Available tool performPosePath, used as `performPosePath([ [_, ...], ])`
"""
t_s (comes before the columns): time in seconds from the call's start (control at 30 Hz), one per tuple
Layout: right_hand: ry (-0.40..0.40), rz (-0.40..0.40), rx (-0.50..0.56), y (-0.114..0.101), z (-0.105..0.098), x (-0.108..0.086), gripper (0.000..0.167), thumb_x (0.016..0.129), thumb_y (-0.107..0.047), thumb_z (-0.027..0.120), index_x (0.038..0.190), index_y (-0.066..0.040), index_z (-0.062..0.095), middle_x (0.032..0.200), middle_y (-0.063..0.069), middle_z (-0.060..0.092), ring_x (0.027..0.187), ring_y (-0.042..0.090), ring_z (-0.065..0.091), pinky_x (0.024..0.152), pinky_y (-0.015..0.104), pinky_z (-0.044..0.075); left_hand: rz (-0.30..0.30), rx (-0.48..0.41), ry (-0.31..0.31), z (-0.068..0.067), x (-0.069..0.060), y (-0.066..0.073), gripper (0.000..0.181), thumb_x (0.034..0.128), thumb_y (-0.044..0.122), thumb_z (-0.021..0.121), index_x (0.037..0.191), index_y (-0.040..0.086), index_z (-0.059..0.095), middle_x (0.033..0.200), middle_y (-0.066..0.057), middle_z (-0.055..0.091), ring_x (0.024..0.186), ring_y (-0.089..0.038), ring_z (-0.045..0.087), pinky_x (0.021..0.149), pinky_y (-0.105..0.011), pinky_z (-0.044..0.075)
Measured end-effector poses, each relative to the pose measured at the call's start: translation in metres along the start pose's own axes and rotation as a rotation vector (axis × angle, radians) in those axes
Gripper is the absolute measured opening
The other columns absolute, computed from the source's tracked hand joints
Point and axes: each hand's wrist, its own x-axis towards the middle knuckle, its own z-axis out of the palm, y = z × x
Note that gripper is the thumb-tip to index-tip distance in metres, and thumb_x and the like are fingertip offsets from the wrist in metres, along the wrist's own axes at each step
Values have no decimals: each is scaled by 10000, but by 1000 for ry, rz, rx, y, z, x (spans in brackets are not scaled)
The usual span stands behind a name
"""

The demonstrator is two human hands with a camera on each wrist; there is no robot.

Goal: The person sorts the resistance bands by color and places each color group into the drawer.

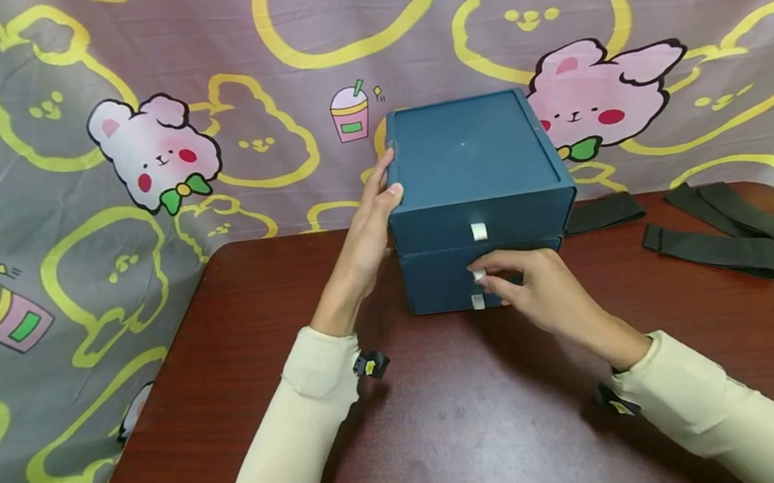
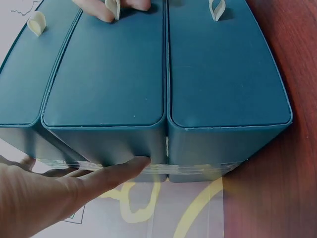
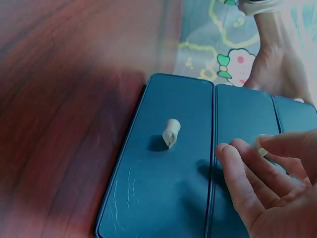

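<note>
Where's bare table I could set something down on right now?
The table is bare in front of the drawers, between the two sleeves, and left of the drawers, between the left sleeve and the table's left edge. It's crowded right of the drawers, where straps lie, and at the drawers' fronts, where the right hand pinches the middle tab.

We've got passing room over the near table (image 1: pixel 450 445), between both sleeves (image 1: pixel 282 451); far side, the drawer box (image 1: pixel 471 153) blocks us, dark straps (image 1: pixel 714 250) lying right.
</note>
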Motion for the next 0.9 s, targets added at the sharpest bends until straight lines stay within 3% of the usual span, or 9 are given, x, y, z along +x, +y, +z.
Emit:
performPosePath([
  [0.1, 1, 4, 2, 1, 0, 2, 183, 993, -84, 702, 1152, -63, 790, 1028, 81, 797, 653, 247, 680, 590, 241, 528, -2, 1, 2, 0, 0, 1, 605, 1068, 484, 425, 1636, 497, 216, 1762, 82, 94, 1623, -266, 140, 1089, -863, 241],
  [0.33, -6, 10, 1, 2, -1, 2, 201, 999, -94, 699, 1181, -69, 780, 1065, 85, 795, 661, 211, 668, 601, 241, 522, -4, -5, 2, 0, 1, 1, 605, 1066, 483, 426, 1633, 500, 218, 1760, 80, 98, 1623, -256, 135, 1098, -866, 222],
  [0.47, -10, 34, 7, 5, -5, -4, 209, 992, -77, 703, 1191, -81, 766, 1108, 94, 791, 668, 201, 680, 625, 248, 538, -11, -13, -2, 0, 0, 0, 606, 1065, 479, 427, 1634, 500, 217, 1761, 79, 94, 1622, -259, 131, 1099, -869, 213],
  [0.63, 11, 51, 7, 14, -12, -14, 164, 969, -28, 715, 1116, -76, 771, 1039, 95, 798, 755, 231, 742, 639, 237, 578, -20, -14, -2, 1, 0, -1, 607, 1060, 484, 430, 1629, 510, 222, 1759, 78, 101, 1616, -265, 150, 1093, -866, 227],
  [0.9, -80, 101, 20, 27, -5, -22, 189, 979, -62, 713, 1158, -66, 775, 1114, 117, 786, 711, 186, 717, 630, 238, 573, -21, -11, 1, 0, 0, 1, 607, 1058, 492, 434, 1627, 513, 221, 1758, 72, 104, 1615, -277, 160, 1094, -861, 238],
])
